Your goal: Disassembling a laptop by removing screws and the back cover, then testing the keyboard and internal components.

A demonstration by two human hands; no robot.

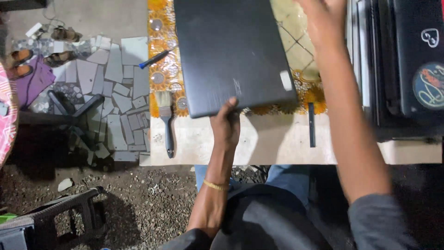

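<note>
Single head-worn view, aimed steeply downward from above the seated person, table (194, 143) seen close, floor (138, 203) taken in at left (no second view, nothing shared)

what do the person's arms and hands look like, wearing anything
Both hands are bare, with no gloves. The left hand has a thin gold-coloured bangle on its wrist, and a dark sleeve begins near the elbow. The right hand is motion-blurred; its forearm is bare up to a grey sleeve pushed up near the elbow.
</note>
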